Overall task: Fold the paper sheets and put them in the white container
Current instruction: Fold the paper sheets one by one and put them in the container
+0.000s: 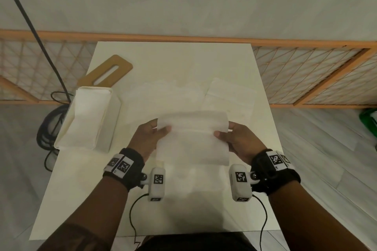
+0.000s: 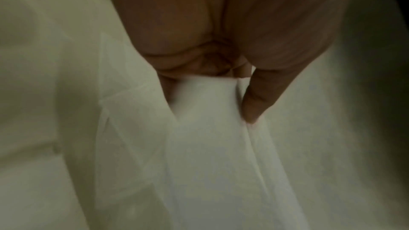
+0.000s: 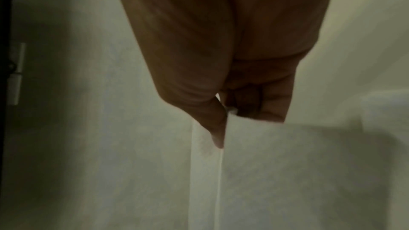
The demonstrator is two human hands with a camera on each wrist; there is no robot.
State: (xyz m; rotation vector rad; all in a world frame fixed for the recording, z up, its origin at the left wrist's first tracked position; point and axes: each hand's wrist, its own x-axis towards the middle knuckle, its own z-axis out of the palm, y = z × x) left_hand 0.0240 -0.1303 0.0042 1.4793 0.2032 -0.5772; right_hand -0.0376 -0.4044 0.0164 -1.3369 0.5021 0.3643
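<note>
Holding a paper sheet (image 1: 192,138) by its two side edges above the middle of the white table (image 1: 183,57), the person has the left hand (image 1: 150,136) pinching one edge between thumb and fingers and the right hand (image 1: 237,138) pinching the opposite edge the same way. The two-sided hold likely keeps the thin sheet taut and square so that a fold can be laid evenly. In both wrist views the thumbs press the paper against curled fingers.

The white container (image 1: 89,118) stands at the table's left edge, close to the left hand, probably for a short drop-off; folded white paper already seems to lie inside. More sheets (image 1: 230,98) lie flat on the table beyond the hands, towards the right, within easy reach.

A wooden board (image 1: 106,72) with a slot rests behind the container. Past the table runs an orange wooden lattice frame (image 1: 306,71), a pale wall above it, grey plank flooring on both sides, and dark cables (image 1: 49,120) coiled on the floor at the left.
</note>
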